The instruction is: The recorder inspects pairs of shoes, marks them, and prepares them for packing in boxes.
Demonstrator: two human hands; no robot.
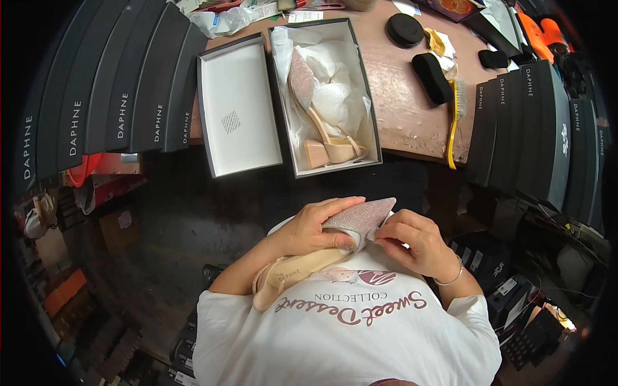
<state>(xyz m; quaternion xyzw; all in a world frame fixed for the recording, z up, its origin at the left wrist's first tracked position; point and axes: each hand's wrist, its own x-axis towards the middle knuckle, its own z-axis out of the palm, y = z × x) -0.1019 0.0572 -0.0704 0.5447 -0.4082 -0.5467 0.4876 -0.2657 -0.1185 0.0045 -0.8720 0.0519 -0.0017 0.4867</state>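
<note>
Box [338, 169]: while paper [331, 100] lines it, a shoe [319, 125] lies inside.
Lid [238, 90]: beside, hollow up.
Your left hand [315, 228]: grips another shoe [315, 264].
Your right hand [415, 241]: pinches a wad [370, 235] at its mouth.

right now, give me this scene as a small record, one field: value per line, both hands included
left hand: gripping the sparkly pink shoe around its toe part
right hand: fingertips at the same shoe's toe part; what they pinch is unclear
box: open, holding the matching shoe, toe away from the person, and white paper
lid: left of the box, inner side up
brush: yellow-handled, right of the box
</note>
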